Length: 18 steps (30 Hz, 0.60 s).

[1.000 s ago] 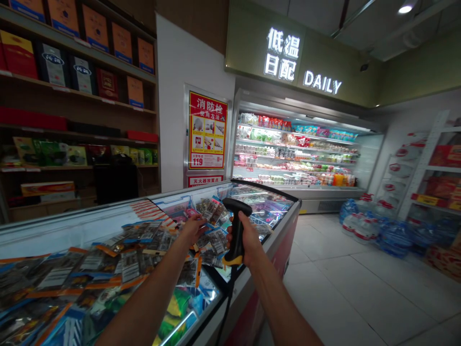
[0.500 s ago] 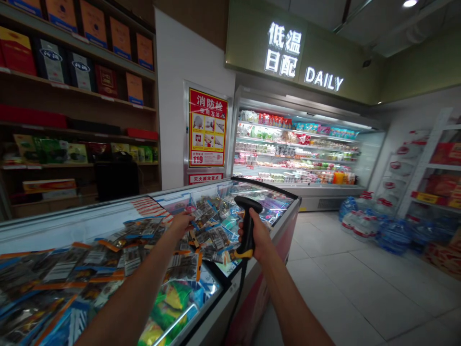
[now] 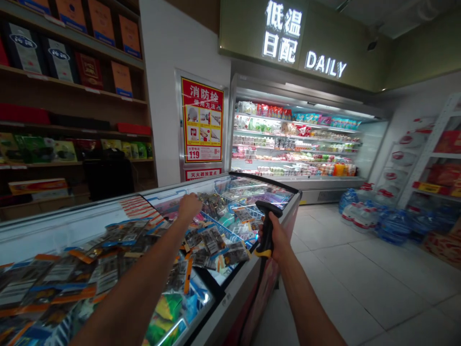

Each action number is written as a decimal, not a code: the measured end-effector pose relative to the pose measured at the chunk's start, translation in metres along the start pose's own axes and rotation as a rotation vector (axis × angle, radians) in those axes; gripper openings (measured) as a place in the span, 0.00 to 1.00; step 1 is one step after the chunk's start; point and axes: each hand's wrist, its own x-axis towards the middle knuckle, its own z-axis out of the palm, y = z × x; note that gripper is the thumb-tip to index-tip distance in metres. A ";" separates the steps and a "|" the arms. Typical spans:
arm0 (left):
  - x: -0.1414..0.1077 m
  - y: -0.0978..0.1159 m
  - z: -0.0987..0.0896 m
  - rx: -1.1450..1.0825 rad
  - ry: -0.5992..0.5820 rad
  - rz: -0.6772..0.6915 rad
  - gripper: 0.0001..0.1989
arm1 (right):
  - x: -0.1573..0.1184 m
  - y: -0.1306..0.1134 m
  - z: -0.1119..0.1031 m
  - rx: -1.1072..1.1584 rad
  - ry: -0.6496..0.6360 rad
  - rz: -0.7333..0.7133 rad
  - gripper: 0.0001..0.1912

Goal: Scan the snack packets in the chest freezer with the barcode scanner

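My right hand (image 3: 279,235) grips a black and yellow handheld scanner (image 3: 267,228) upright over the near right edge of the freezer (image 3: 234,288); a cord hangs from its handle. My left hand (image 3: 190,207) is over the far side of the freezer, its fingers curled and turned away, beside a pile of dark packets (image 3: 214,204). Whatever it may hold is hidden. More dark packets with orange and blue edges (image 3: 108,269) lie on the glass top, several of them (image 3: 211,240) between my two hands. Green and yellow bags (image 3: 167,310) show beneath the glass.
Shelves with boxes (image 3: 86,72) stand at the left, with a black device (image 3: 108,175) before them. A red and yellow notice (image 3: 202,120) hangs on the wall. Behind is a lit open fridge (image 3: 295,139). Large water bottles (image 3: 394,226) stand on the tiled floor (image 3: 334,269) at the right.
The view has shifted a little. My right hand has moved rightward with the scanner, away from the packets. My left hand has moved slightly farther over the freezer, and its fingers are now hidden.
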 end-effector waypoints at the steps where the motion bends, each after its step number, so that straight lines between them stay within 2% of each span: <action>1: -0.006 0.011 0.025 0.037 -0.057 0.026 0.10 | 0.003 0.000 -0.004 -0.009 0.013 -0.006 0.15; 3: -0.021 0.029 0.075 0.048 -0.195 0.028 0.09 | 0.009 0.001 -0.011 -0.031 0.029 -0.021 0.16; 5: -0.037 0.038 0.120 0.059 -0.289 -0.054 0.10 | 0.014 0.003 -0.018 -0.044 0.035 -0.034 0.17; 7: -0.049 0.038 0.153 0.068 -0.280 -0.114 0.14 | 0.019 0.006 -0.025 -0.053 0.041 -0.031 0.18; 9: -0.055 0.033 0.174 0.084 -0.223 -0.088 0.20 | 0.023 0.008 -0.032 -0.062 0.048 -0.020 0.18; 11: -0.056 0.027 0.185 0.087 -0.185 -0.032 0.21 | 0.025 0.010 -0.037 -0.068 0.048 -0.014 0.19; 13: -0.051 0.023 0.189 -0.017 -0.195 -0.063 0.21 | 0.025 0.011 -0.040 -0.069 0.051 -0.002 0.19; 16: -0.038 0.018 0.184 -0.256 -0.224 -0.213 0.23 | 0.020 0.011 -0.037 -0.063 0.040 0.009 0.19; 18: -0.028 0.015 0.174 -0.366 -0.235 -0.253 0.25 | 0.013 0.010 -0.032 -0.074 0.004 0.010 0.20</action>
